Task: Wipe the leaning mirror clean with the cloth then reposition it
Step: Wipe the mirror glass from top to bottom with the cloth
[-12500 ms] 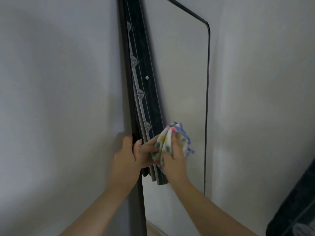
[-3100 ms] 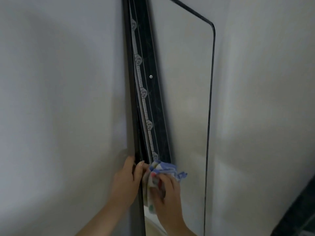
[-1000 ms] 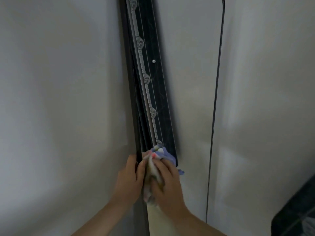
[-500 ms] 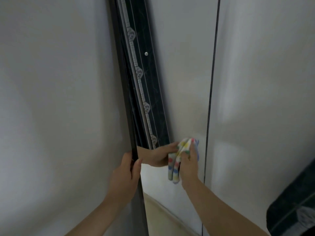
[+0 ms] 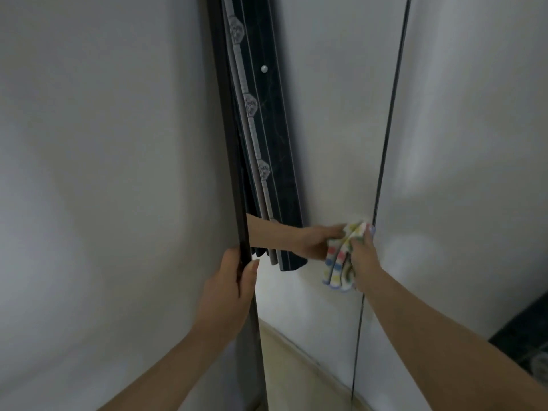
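Clasped by left hand [image 5: 228, 287], fingers curled round it: dark left edge of mirror [image 5: 335, 129]. Held bunched in right hand [image 5: 364, 261] fingers, pressed to glass just beside thin right edge: multicoloured cloth [image 5: 339, 265]. Backed by pale wall [image 5: 103, 173]; dark patterned panel [image 5: 268, 143] reflected.

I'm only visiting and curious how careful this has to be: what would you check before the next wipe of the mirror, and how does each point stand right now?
1. Left hand grips the left edge of the mirror to steady it: ok.
2. Right hand holds the cloth bunched: ok.
3. Cloth lies against the mirror: ok.
4. Room to wipe further right: not ok, the cloth is at the right edge.
5. Mirror's foot steady: cannot tell, out of view.
6. Mirror free of smears: cannot tell, the light is too dim.
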Available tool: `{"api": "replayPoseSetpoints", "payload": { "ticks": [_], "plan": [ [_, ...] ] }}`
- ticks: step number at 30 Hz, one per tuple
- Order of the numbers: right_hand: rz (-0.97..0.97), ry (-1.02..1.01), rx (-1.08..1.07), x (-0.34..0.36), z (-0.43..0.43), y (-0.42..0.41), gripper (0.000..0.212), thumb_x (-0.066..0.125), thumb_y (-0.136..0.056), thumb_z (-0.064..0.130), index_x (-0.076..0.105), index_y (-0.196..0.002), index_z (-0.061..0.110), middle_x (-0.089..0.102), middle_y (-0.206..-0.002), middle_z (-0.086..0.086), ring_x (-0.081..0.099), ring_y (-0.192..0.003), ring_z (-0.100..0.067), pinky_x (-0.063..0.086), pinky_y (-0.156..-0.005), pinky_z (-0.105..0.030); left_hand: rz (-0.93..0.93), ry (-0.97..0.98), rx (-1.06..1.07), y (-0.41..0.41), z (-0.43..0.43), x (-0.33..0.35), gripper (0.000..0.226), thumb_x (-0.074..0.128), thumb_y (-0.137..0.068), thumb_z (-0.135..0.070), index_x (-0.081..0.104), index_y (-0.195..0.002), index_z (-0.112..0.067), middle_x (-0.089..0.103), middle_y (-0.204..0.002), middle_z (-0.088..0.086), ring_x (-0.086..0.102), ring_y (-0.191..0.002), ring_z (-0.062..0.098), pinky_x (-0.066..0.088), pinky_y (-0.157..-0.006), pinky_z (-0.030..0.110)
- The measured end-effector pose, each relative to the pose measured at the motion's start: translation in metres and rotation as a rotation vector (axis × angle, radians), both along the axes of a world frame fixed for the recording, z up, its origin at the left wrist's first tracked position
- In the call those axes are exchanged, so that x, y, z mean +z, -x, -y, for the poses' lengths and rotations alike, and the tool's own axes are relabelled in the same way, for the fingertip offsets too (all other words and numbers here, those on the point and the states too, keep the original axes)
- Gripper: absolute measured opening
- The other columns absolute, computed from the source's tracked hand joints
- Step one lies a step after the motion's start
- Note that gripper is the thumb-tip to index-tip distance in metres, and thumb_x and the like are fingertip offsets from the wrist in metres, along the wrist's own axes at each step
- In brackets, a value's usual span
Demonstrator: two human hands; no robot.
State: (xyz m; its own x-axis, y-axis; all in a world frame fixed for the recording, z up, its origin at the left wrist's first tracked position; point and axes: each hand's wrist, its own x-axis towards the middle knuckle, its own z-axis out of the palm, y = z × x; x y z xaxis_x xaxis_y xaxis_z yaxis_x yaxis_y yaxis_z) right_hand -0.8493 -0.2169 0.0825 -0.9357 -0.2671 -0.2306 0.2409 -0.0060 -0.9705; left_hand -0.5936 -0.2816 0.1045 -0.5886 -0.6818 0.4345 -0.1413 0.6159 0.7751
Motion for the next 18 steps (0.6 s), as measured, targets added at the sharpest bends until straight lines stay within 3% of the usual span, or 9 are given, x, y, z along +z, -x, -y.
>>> {"api": "replayPoseSetpoints", "payload": {
  "ticks": [2, 4, 6, 9, 12, 15, 18],
  "plan": [
    [0.266, -0.149, 0.066, -0.044, -0.005, 0.002, 0.034, 0.038, -0.096, 0.034, 0.055, -0.109, 0.008, 0.059, -0.108, -0.020, 0.053, -0.098, -0.028, 0.038, -0.102, -0.040, 0.002, -0.002, 0.002, 0.000, 0.000, -0.002, 0.010, 0.041, -0.093, -0.027, 0.040, -0.083, -0.032, 0.046, -0.057, -0.002, 0.048, -0.053, 0.016, 0.042, -0.052, 0.035],
    [0.309, -0.165, 0.130, -0.064, -0.016, 0.012, 0.032, 0.048, -0.090, 0.026, 0.062, -0.100, -0.001, 0.064, -0.098, -0.023, 0.058, -0.092, -0.032, 0.043, -0.099, -0.044, 0.002, -0.001, 0.004, 0.000, 0.000, -0.002, 0.014, 0.041, -0.092, -0.029, 0.038, -0.080, -0.035, 0.049, -0.058, 0.001, 0.051, -0.056, 0.018, 0.043, -0.052, 0.035],
    [0.241, -0.073, 0.124, -0.050, -0.018, 0.025, 0.026, 0.044, -0.092, 0.017, 0.063, -0.103, 0.002, 0.065, -0.089, -0.017, 0.059, -0.080, -0.029, 0.046, -0.093, -0.042, 0.002, 0.004, 0.013, 0.000, 0.000, -0.003, 0.015, 0.041, -0.091, -0.029, 0.038, -0.079, -0.035, 0.052, -0.060, 0.006, 0.053, -0.055, 0.021, 0.046, -0.053, 0.039],
    [-0.008, 0.106, 0.028, -0.003, -0.009, 0.050, 0.043, 0.038, -0.099, 0.017, 0.036, -0.141, 0.023, 0.055, -0.113, -0.009, 0.057, -0.099, -0.029, 0.044, -0.098, -0.044, -0.001, -0.003, 0.015, 0.000, -0.001, -0.003, 0.011, 0.040, -0.090, -0.033, 0.038, -0.080, -0.037, 0.054, -0.063, 0.009, 0.056, -0.057, 0.027, 0.047, -0.054, 0.044],
    [-0.084, -0.016, 0.003, -0.005, 0.005, 0.067, 0.045, 0.035, -0.100, 0.034, 0.027, -0.145, 0.030, 0.051, -0.124, -0.005, 0.055, -0.109, -0.027, 0.042, -0.101, -0.043, -0.004, 0.003, 0.007, -0.001, 0.000, -0.004, 0.011, 0.032, -0.085, -0.048, 0.038, -0.083, -0.039, 0.054, -0.061, 0.007, 0.055, -0.054, 0.022, 0.046, -0.052, 0.043],
    [0.106, -0.138, 0.112, -0.060, -0.009, 0.064, 0.047, 0.042, -0.093, 0.041, 0.050, -0.128, 0.011, 0.062, -0.114, -0.019, 0.062, -0.097, -0.032, 0.050, -0.086, -0.044, -0.017, 0.023, 0.011, -0.001, 0.002, -0.005, 0.014, 0.030, -0.088, -0.050, 0.038, -0.082, -0.040, 0.052, -0.058, 0.004, 0.053, -0.057, 0.022, 0.044, -0.051, 0.038],
    [0.315, -0.119, 0.175, -0.063, -0.027, 0.039, 0.029, 0.047, -0.091, 0.022, 0.061, -0.105, 0.001, 0.065, -0.095, -0.020, 0.061, -0.087, -0.033, 0.050, -0.080, -0.043, -0.007, 0.024, 0.000, -0.001, 0.001, -0.005, 0.008, 0.032, -0.086, -0.046, 0.037, -0.082, -0.041, 0.047, -0.055, -0.002, 0.052, -0.064, 0.023, 0.038, -0.048, 0.027]
  ]
}}
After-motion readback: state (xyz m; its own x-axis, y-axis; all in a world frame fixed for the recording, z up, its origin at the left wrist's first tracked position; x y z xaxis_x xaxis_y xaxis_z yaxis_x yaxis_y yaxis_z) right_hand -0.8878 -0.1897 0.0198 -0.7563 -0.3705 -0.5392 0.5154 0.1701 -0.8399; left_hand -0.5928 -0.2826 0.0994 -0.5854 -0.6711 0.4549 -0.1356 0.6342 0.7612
